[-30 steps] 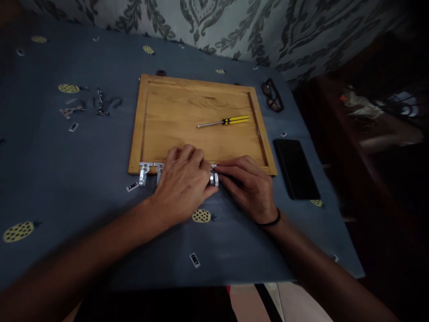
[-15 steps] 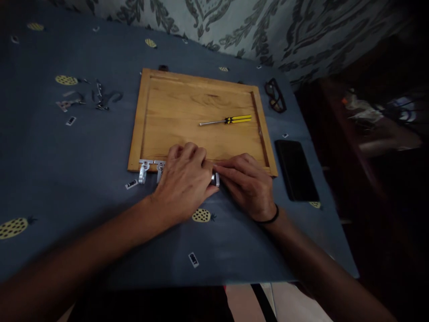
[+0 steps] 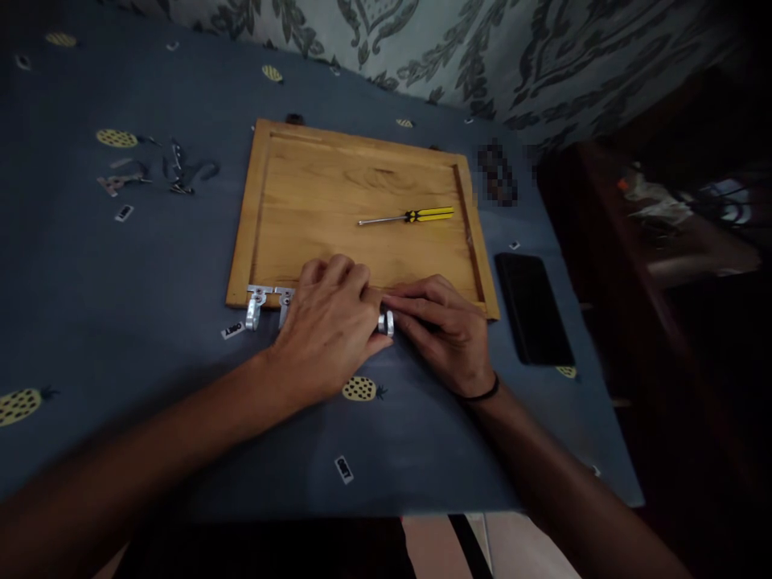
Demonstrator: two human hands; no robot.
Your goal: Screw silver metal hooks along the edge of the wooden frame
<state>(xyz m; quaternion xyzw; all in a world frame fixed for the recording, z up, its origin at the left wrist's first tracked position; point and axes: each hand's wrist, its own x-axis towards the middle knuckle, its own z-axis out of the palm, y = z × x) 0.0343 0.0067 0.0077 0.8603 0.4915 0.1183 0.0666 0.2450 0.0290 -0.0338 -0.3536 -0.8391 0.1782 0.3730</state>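
A framed wooden board lies on the table. Along its near edge sit silvery metal hooks with screwed-on plates; the left hook shows fully, while a neighbouring hook is partly covered. My left hand is closed over the near edge, its thumb below a further metal hook whose curved end pokes out. Just right of it, my right hand has thumb and fingers pinched at the edge; what they hold is hidden. A yellow and black screwdriver rests on the board, beyond both hands.
At the right lies a black phone, with a pixelated dark object behind it. Several small metal parts are scattered on the left of the blue patterned cloth. A patterned curtain or wall covering borders the far side.
The view has shifted very slightly. Both hands keep their places at the board's near edge, with the right fingers barely moved.
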